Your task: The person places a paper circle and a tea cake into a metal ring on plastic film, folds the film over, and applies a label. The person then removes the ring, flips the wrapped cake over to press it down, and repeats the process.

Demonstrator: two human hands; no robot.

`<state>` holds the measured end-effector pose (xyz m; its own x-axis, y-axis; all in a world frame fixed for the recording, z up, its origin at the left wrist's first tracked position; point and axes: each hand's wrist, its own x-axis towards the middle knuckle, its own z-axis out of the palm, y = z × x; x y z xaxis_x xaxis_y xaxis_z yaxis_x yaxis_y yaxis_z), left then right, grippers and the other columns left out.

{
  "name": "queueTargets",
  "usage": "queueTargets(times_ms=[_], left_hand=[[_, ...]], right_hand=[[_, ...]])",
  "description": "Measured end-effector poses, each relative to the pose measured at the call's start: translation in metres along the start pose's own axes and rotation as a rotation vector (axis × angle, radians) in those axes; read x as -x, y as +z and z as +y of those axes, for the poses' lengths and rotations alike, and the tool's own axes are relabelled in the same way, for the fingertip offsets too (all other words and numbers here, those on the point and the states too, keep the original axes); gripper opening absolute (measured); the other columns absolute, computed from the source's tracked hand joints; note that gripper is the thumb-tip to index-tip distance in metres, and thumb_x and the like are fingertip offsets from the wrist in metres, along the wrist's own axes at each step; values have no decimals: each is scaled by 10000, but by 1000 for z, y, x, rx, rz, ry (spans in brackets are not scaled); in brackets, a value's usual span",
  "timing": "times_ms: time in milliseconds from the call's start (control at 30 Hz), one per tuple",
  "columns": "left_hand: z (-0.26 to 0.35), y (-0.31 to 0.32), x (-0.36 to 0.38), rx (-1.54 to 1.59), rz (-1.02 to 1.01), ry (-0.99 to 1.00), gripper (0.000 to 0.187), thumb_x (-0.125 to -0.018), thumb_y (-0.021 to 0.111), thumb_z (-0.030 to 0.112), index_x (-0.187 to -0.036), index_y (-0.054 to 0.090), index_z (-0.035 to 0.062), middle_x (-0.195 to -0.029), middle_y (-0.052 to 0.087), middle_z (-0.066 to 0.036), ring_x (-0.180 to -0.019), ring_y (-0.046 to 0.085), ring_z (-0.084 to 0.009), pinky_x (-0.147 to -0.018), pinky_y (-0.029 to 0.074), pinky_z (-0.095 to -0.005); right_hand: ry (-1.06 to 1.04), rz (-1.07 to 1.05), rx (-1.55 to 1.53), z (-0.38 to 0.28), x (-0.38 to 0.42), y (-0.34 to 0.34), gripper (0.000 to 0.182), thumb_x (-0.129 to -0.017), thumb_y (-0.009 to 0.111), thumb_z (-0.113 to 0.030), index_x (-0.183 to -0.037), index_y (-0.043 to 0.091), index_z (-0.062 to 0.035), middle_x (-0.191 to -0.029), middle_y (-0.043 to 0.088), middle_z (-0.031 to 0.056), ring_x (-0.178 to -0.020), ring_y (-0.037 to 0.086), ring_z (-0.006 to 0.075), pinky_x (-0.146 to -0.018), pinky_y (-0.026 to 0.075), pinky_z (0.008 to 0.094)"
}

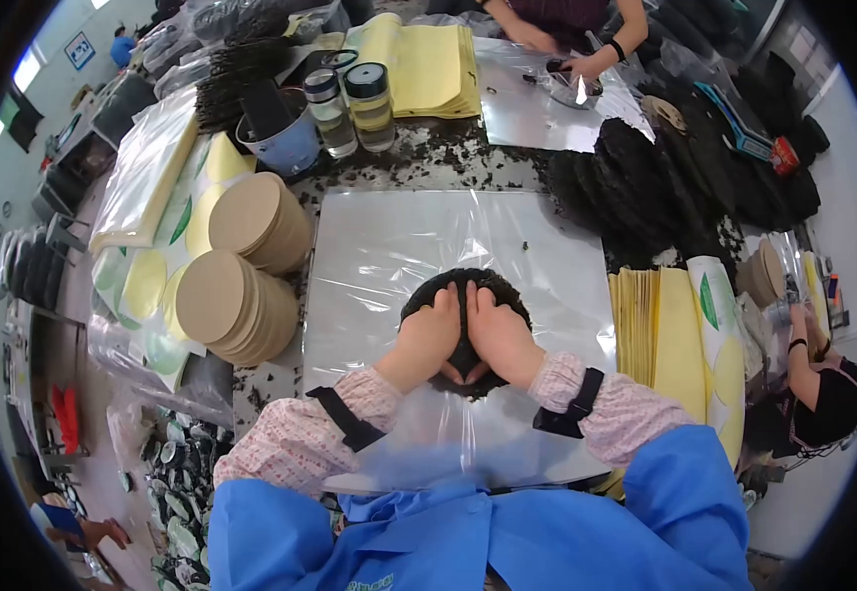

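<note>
A round, dark, flaky cake that looks like dried seaweed (465, 340) lies on clear plastic film over a pale square board (369, 236). My left hand (432, 330) rests on the left part of the cake, its fingers stretched forward. On the right part lies my right hand (499, 335), also with straight fingers. The fingertips of both hands come close near the cake's far side, and the thumbs point toward each other at its near edge. Most of the cake's sides are covered by the hands.
Two stacks of tan cardboard discs (214, 301) stand left of the board. Behind are lidded glass jars (369, 108), a blue bucket (281, 148) and yellow paper (433, 69). Dark cakes (645, 182) are piled at right, near folded yellow sheets (645, 330). A co-worker's hands (586, 67) work opposite.
</note>
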<state>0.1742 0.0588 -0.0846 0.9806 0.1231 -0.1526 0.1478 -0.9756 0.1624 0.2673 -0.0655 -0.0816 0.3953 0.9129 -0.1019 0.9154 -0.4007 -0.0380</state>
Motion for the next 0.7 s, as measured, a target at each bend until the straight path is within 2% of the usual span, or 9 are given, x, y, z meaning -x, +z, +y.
queueTargets(times_ms=[200, 267, 333, 367, 433, 533, 600, 667, 700], left_hand=[[-5, 4, -7, -109, -23, 61, 1137, -435, 958, 305, -1324, 426, -163, -1176, 559, -209, -890, 677, -281, -738, 578, -316], [-5, 6, 1, -122, 10, 69, 933, -555, 924, 253, -1296, 488, -111, -1136, 583, -195, -893, 673, -306, -755, 573, -335], [-12, -3, 18, 77, 126, 77, 681, -694, 848, 202, -1255, 552, -46, -1068, 606, -175, -914, 662, -332, -785, 560, -364], [-7, -23, 42, 193, 205, 100, 450, -811, 744, 160, -1210, 601, 11, -1067, 629, -156, -971, 639, -349, -845, 537, -398], [12, -56, 117, 409, 419, 153, 248, -833, 690, 147, -1033, 611, 25, -1046, 635, -150, -1055, 624, -334, -886, 520, -437], [12, -20, 182, 445, 446, 105, 341, -800, 723, 133, -1119, 628, 57, -1178, 636, -141, -1112, 588, -383, -976, 453, -519], [-14, 25, 194, 35, 421, 132, 267, -841, 698, 149, -1077, 655, 32, -1223, 635, -137, -1215, 550, -358, -1036, 432, -490], [9, -40, 195, 12, 502, 43, 236, -858, 687, 149, -1070, 689, 46, -1194, 638, -142, -1205, 565, -354, -1040, 438, -475], [26, -53, 204, 6, 757, 96, 220, -865, 686, 158, -1058, 690, 51, -1199, 640, -140, -1203, 575, -335, -1027, 459, -456]], right_hand=[[20, 196, -140, 5, -14, 45, 408, -922, 510, -66, -1300, 481, 85, -970, 572, 197, -620, 675, 316, -513, 577, 379], [2, 187, -132, 8, 3, 24, 407, -911, 566, -99, -1271, 512, 84, -983, 585, 203, -761, 697, 324, -609, 585, 410], [-156, 194, -376, 24, 18, 10, 532, -780, 759, -160, -1209, 558, 80, -1034, 600, 208, -930, 680, 343, -745, 578, 392], [-143, 330, -552, 11, 50, -18, 442, -798, 744, -161, -1156, 592, 48, -1072, 617, 199, -982, 663, 356, -800, 559, 425], [-179, 471, -603, -15, 129, -60, 296, -833, 712, -159, -1071, 630, -3, -1161, 633, 189, -1055, 641, 378, -906, 515, 481], [-183, 437, -282, 1, 195, -10, 189, -854, 688, -145, -991, 633, -27, -1206, 639, 198, -1097, 633, 391, -999, 464, 514], [-150, 367, -95, 9, 209, -15, 143, -860, 682, -135, -943, 631, -30, -1199, 646, 207, -1120, 630, 394, -1041, 438, 524], [-6, 583, -230, 17, 200, -75, 111, -834, 691, -104, -899, 635, -34, -1114, 672, 201, -1102, 643, 356, -1020, 470, 492], [0, 571, -242, -2, 212, -62, 111, -834, 691, -104, -899, 635, -34, -1114, 672, 201, -1102, 643, 356, -1020, 470, 492]])
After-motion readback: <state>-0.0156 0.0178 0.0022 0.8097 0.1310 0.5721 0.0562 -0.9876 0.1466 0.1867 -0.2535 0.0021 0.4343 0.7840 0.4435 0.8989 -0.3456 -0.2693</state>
